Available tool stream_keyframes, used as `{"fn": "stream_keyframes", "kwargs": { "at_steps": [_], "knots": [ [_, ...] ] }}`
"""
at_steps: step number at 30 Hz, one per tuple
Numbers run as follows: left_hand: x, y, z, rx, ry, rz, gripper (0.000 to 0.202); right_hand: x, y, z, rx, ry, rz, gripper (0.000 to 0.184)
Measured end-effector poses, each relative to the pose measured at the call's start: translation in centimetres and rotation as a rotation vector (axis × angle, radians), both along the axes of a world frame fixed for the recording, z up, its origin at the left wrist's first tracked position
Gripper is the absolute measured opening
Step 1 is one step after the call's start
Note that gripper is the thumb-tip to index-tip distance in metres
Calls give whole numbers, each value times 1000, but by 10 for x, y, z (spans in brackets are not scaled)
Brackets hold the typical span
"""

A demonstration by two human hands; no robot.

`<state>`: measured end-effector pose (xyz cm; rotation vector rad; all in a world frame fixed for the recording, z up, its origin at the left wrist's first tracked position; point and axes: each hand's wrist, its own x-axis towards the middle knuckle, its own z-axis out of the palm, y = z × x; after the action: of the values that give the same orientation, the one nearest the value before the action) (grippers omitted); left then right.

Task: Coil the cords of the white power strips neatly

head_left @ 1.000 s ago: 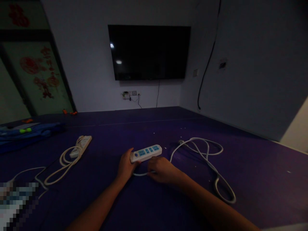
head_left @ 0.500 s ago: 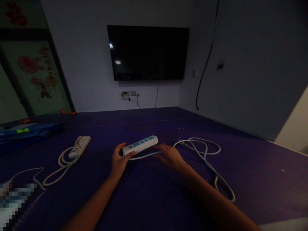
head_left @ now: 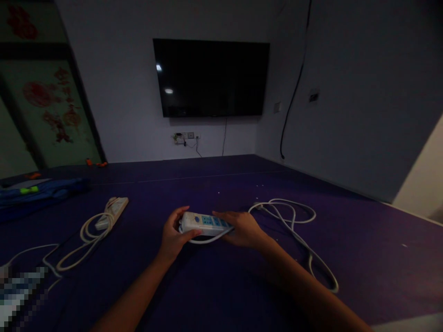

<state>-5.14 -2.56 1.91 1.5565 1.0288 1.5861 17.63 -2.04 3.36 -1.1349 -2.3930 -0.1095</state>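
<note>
A white power strip (head_left: 202,222) with blue sockets is lifted a little above the dark purple floor (head_left: 214,286). My left hand (head_left: 173,236) grips its left end. My right hand (head_left: 243,228) holds its right end, fingers over the sockets. Its white cable (head_left: 297,237) loops under the strip and trails away to the right in loose curls on the floor.
A second white power strip (head_left: 112,210) with a coiled cable (head_left: 85,240) lies to the left. Blue fabric (head_left: 38,193) sits at the far left. A black TV (head_left: 211,77) hangs on the wall above a wall socket (head_left: 185,136).
My left hand lifted the strip off the floor. My right hand let go of the cable, opened beside the strip, then closed on its right end.
</note>
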Motion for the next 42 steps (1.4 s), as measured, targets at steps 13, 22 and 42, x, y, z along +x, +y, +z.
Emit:
{"fn": "stream_keyframes", "kwargs": {
  "at_steps": [13,22,42],
  "knots": [
    [35,-14,-19,-198,-112,-346,82,-33,-17,-2,-57,629,-275,58],
    [45,-28,-20,-213,-249,-488,51,-55,-19,-20,-119,659,-178,69],
    [40,-20,-22,-242,-436,-95,51,-57,-36,-7,-196,562,155,60]
  ]
}}
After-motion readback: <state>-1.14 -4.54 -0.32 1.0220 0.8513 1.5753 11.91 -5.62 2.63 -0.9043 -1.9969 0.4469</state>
